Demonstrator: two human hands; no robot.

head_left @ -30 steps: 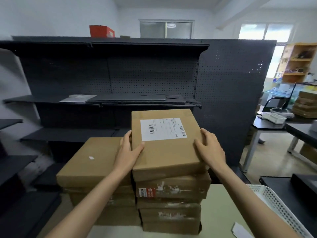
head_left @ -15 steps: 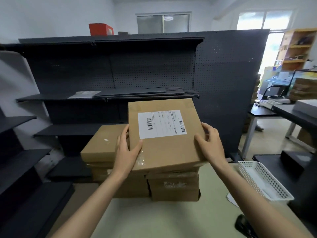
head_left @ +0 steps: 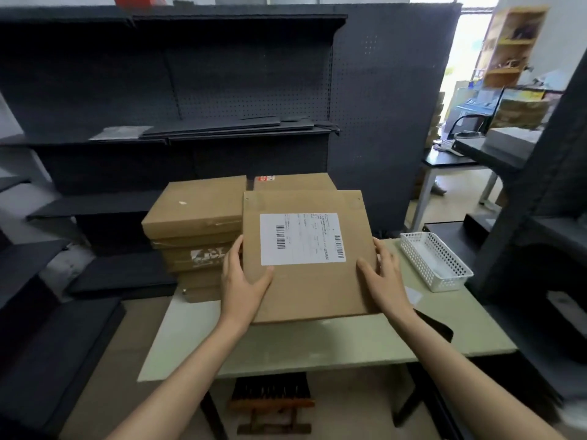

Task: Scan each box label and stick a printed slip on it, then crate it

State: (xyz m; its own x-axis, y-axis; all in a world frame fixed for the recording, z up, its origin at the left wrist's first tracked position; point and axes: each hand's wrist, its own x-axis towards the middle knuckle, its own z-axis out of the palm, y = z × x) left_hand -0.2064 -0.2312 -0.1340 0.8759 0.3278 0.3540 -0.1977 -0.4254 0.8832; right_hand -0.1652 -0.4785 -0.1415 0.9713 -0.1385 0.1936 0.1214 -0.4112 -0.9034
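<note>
I hold a flat brown cardboard box (head_left: 314, 290) above the pale green table (head_left: 317, 341), tilted toward me. A white shipping label (head_left: 301, 238) with barcodes faces up on its top. My left hand (head_left: 243, 281) grips the box's left edge, thumb on top. My right hand (head_left: 386, 281) grips the right edge, fingers spread over the top face. Behind it stand two stacks of similar boxes: a left stack (head_left: 193, 214) and a right stack (head_left: 295, 182) mostly hidden by the held box.
A white perforated plastic basket (head_left: 435, 265) sits at the table's right side, a white paper slip (head_left: 413, 295) beside it. A dark object (head_left: 435, 325) lies near my right forearm. Dark metal shelving (head_left: 190, 90) surrounds the left and back. A wooden stool (head_left: 270, 404) stands under the table.
I lifted the top box off the right stack and drew it toward me and lower over the table. My view has tipped downward, showing more table.
</note>
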